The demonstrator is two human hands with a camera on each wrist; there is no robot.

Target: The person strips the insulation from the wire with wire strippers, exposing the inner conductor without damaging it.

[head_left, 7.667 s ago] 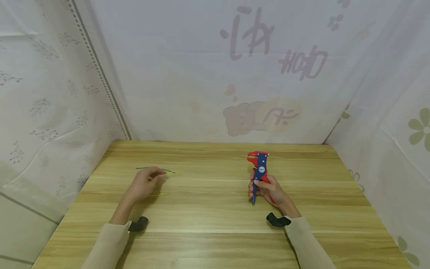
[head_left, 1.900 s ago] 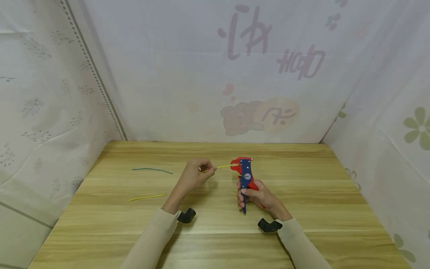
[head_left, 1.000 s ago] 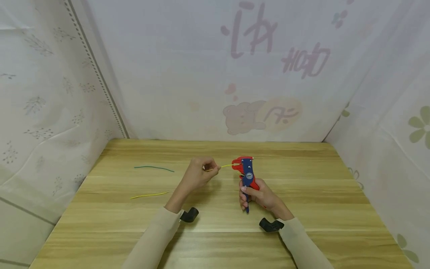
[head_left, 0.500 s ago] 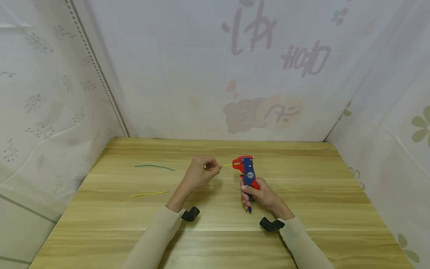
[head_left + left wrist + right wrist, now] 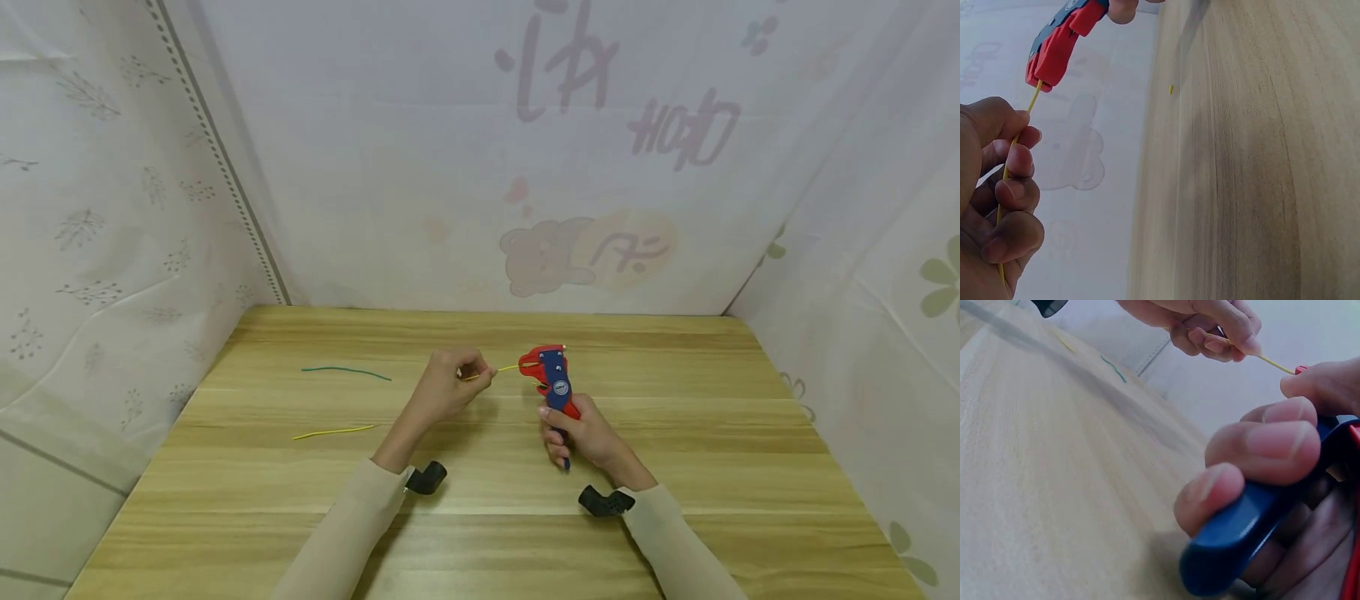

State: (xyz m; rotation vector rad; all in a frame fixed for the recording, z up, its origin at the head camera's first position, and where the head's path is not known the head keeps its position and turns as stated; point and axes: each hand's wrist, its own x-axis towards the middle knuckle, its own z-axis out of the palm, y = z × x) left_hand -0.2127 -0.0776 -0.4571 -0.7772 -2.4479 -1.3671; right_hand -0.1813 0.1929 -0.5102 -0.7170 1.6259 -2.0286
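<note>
My left hand pinches a thin yellow wire between thumb and fingers. In the left wrist view the rest of that wire runs back across the curled fingers. The wire's far end goes into the red jaws of a blue-and-red wire stripper, which look closed around it; the tip inside is hidden. My right hand grips the stripper's handles above the table. Seen from the right wrist, its fingers wrap the blue handle, squeezing it near the red one.
On the wooden table, a green wire and a second yellow wire lie left of the hands. A tiny yellow piece rests on the tabletop below the stripper. Printed cloth hangs behind and at both sides.
Earlier my left hand took the yellow wire at the left and carried it right, into the stripper. Over the last second, my right hand has squeezed the handles and the stripper's jaws have closed.
</note>
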